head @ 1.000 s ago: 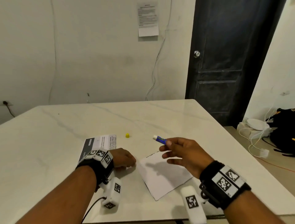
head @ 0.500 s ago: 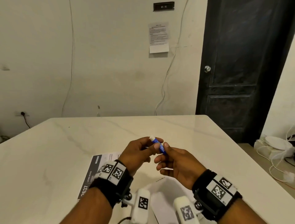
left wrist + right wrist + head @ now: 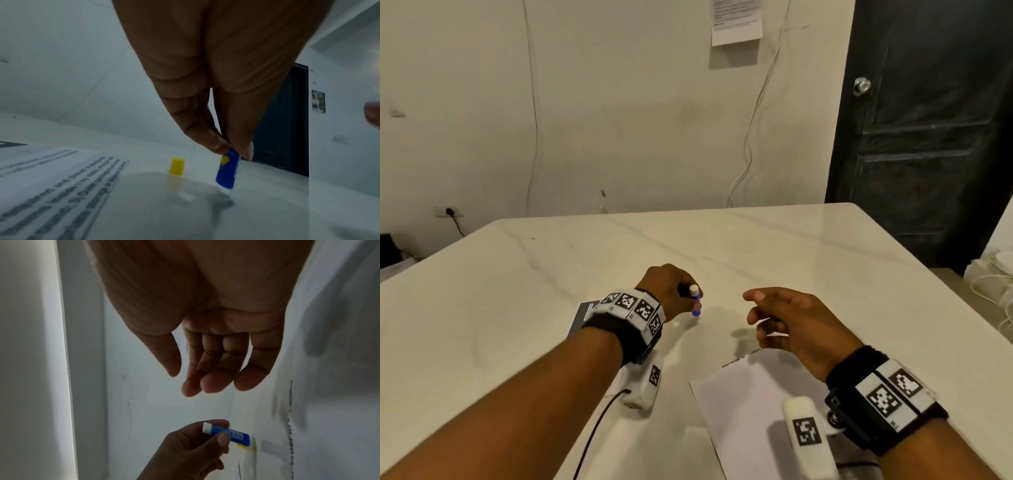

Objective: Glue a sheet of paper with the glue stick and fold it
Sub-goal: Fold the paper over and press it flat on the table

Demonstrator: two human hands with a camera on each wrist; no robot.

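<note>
My left hand (image 3: 681, 291) pinches a small blue glue stick (image 3: 695, 300) near its white upper end, holding it upright with its blue base just above or on the table (image 3: 517, 291). The left wrist view shows the glue stick (image 3: 228, 168) beside its yellow cap (image 3: 176, 166), which stands on the table. The cap is hidden in the head view. My right hand (image 3: 784, 318) hovers empty with loosely bent fingers over the far edge of a white sheet of paper (image 3: 750, 404). In the right wrist view, right hand (image 3: 213, 369) shows relaxed fingers above the glue stick (image 3: 230, 433).
A printed sheet (image 3: 585, 315) with a dark header lies under my left wrist; printed sheet (image 3: 51, 183) fills the lower left. The table's right edge (image 3: 928, 284) drops to a floor with white cables. A wall and dark door (image 3: 928, 120) stand behind.
The glue stick passed from my right hand to my left. My left hand carried it down and left toward the table by the cap, while my right hand let go and drew back right.
</note>
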